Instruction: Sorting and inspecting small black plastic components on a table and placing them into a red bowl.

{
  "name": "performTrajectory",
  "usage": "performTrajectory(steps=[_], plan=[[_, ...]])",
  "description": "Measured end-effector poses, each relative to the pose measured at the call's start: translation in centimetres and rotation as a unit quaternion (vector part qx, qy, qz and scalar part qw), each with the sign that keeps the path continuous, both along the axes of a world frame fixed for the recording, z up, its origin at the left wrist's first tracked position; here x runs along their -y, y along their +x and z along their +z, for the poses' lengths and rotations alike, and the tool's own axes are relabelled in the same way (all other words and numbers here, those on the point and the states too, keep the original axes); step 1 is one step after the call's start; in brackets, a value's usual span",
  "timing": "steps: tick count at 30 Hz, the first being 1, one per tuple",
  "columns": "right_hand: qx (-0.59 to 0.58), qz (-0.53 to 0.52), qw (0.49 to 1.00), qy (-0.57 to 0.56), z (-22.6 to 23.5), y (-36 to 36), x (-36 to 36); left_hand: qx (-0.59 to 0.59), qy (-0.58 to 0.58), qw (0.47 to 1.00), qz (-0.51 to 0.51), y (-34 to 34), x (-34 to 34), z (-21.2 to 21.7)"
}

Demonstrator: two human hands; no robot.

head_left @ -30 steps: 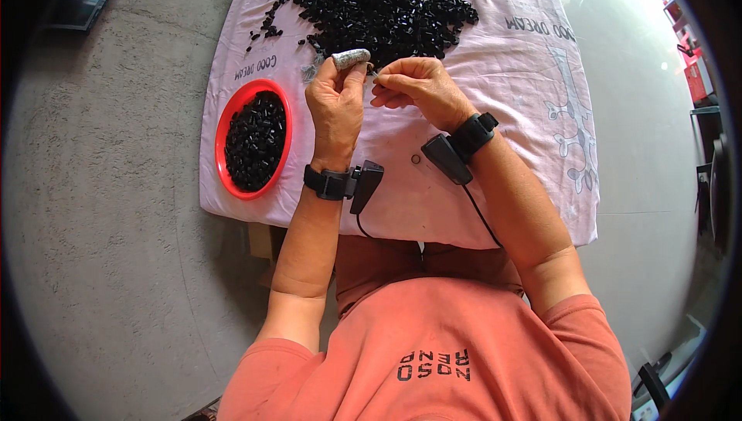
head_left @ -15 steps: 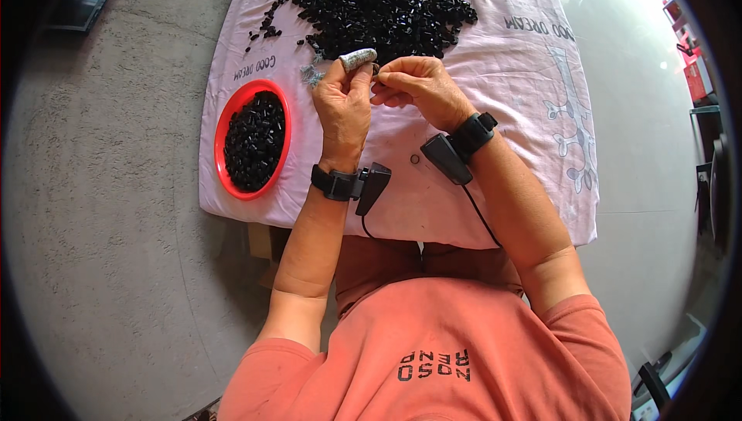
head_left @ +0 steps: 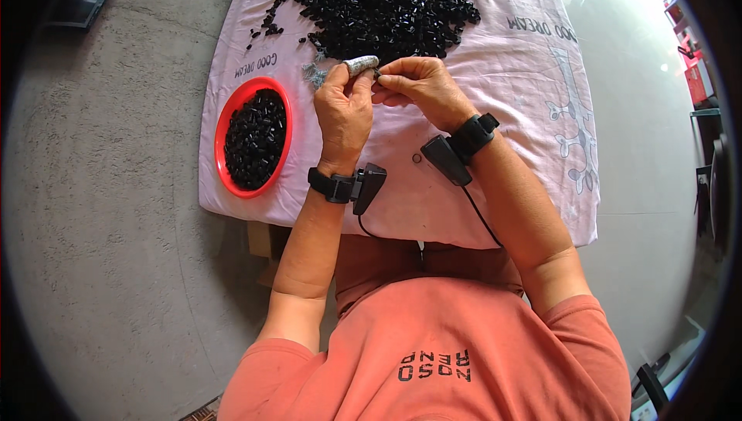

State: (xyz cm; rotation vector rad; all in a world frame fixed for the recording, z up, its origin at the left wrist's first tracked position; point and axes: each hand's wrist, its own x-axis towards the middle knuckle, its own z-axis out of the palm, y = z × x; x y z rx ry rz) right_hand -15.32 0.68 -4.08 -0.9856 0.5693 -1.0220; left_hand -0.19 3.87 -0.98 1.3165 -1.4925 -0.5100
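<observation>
My left hand [head_left: 345, 110] holds a small grey bundle [head_left: 360, 64] pinched between thumb and fingers, its frayed end [head_left: 314, 74] hanging to the left. My right hand [head_left: 417, 88] meets it from the right, fingertips pinched on a small black piece [head_left: 378, 74] at the bundle's tip. Both hands hover just in front of a large heap of small black pieces [head_left: 379, 3] on a pink cloth [head_left: 495, 73]. Each wrist wears a black band with a small black device.
A red bowl [head_left: 227, 115] filled with black pieces sits on the cloth's left side. A few stray black pieces [head_left: 267, 23] lie left of the heap. The covered table stands on grey concrete floor [head_left: 100, 212]. A small ring [head_left: 416, 159] lies on the cloth near my right wrist.
Both hands stay together in front of the heap; the left hand has shifted slightly while working the grey bundle. Nothing else moved.
</observation>
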Motion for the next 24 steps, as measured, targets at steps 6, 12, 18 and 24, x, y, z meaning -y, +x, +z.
performTrajectory(steps=[6,12,18,24], plan=[[-0.021,0.005,1.000,-0.005,0.03,-0.32,0.21,0.025,-0.007,1.000,-0.003,-0.05,-0.09,0.48],[-0.023,0.008,1.000,-0.005,-0.14,-0.43,0.30,0.039,-0.014,0.999,-0.003,0.07,0.08,0.56],[0.024,0.020,1.000,0.002,-0.57,-0.19,0.33,0.024,-0.001,1.000,-0.011,0.37,0.12,0.63],[-0.013,0.016,1.000,-0.003,-0.33,-0.39,0.38,0.026,-0.002,1.000,-0.011,0.35,0.10,0.69]])
